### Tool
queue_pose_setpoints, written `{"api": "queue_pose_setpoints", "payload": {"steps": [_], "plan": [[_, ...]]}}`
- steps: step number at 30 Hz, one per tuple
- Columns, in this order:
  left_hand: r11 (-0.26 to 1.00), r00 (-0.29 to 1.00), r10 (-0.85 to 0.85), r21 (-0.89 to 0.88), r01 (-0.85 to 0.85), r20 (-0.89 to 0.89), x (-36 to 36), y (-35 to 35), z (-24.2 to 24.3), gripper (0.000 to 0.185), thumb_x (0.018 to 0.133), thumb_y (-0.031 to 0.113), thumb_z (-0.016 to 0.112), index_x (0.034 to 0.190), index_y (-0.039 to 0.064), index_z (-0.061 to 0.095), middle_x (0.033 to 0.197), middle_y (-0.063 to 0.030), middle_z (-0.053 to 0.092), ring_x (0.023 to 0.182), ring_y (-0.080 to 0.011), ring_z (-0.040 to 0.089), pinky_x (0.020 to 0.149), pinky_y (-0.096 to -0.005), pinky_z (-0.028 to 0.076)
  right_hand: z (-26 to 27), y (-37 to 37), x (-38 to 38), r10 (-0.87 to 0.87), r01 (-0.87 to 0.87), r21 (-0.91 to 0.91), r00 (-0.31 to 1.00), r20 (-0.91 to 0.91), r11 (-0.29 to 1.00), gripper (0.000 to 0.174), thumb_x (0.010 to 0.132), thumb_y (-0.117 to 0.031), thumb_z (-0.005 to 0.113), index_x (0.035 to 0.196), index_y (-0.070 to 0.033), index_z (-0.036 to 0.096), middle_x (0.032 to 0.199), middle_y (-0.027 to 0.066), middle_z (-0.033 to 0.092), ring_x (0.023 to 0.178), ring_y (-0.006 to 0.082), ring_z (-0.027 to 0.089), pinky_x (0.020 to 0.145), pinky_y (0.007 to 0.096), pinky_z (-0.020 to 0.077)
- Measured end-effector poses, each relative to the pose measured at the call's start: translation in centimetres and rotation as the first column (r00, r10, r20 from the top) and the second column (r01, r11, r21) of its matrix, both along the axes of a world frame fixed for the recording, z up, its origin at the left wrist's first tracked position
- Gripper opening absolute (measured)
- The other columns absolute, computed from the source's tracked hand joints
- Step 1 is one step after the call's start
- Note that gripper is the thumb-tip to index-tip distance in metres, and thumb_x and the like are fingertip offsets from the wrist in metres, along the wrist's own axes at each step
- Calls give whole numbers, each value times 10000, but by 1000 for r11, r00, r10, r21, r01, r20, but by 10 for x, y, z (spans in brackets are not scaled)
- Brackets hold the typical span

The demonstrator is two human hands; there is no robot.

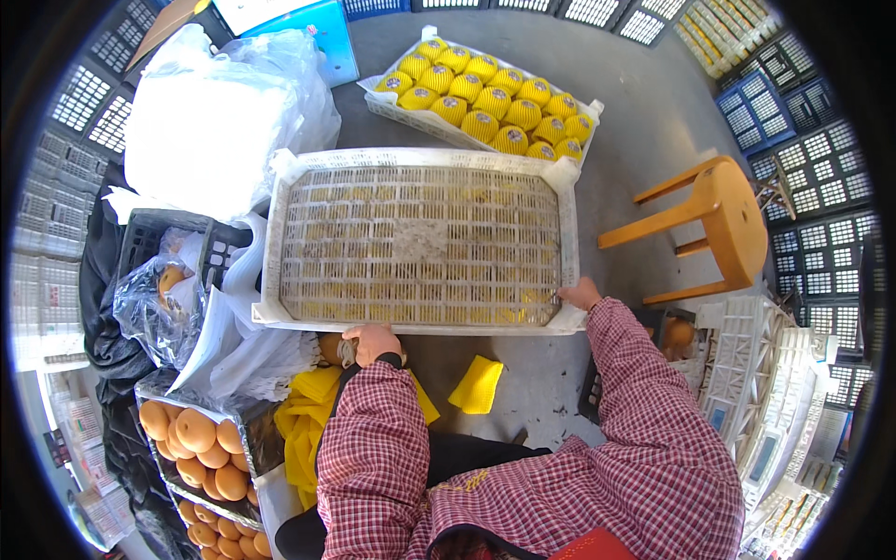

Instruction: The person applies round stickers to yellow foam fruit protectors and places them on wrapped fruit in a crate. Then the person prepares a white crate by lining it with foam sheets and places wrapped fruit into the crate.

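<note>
A white plastic crate (420, 157) lies before me, its slatted base facing up, with yellow showing dimly through the slats. My left hand (376, 343) grips its near rim left of the middle. At the right edge, near the close corner, my right hand (581, 292) holds the crate's side. Behind it, a second white crate (399, 115) is filled with round fruit in yellow foam nets (492, 103). A loose yellow foam net (477, 384) is on the floor between my arms. More yellow nets (308, 413) are heaped beside my left sleeve.
Orange-brown round fruit (196, 430) fills boxes at lower left. A black crate (168, 224) holds bagged fruit, below large clear plastic bags (231, 112). A wooden stool (735, 217) lies on its side at right. Stacked white crates (745, 371) and dark crates (815, 252) line the right side.
</note>
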State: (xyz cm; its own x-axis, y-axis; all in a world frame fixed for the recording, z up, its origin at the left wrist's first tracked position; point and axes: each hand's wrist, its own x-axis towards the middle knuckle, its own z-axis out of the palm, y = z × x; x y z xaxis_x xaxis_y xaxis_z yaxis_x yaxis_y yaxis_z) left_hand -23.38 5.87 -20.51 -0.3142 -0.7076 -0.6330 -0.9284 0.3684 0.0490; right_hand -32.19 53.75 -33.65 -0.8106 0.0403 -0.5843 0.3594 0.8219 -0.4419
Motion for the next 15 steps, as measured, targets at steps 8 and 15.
{"api": "queue_pose_setpoints", "payload": {"steps": [8, 15], "plan": [[928, 769, -284, 38, 371, -573, 7, 36, 61, 346, 881, 178, 619, 1200, 80, 529, 1267, -170, 605, 1088, -426, 640, 851, -517, 546, 72, -1, -35, 151, 110, 353, 758, -634, 929, 451, 883, -388, 684, 1192, -60, 690, 1109, 193, 708, 1035, 334, 674, 937, 420, 513], [887, 196, -304, -202, 415, -932, 88, 24, 182, 106, 917, 175, 620, 940, 90, 562, 784, -128, 656, 729, -344, 672, 619, -446, 532, 204, -333, 10, 260, -580, -386, 737, -624, 717, 305, 986, -229, 615, 1203, -16, 638, 1030, 100, 710, 988, 180, 676, 868, 315, 537]]}}
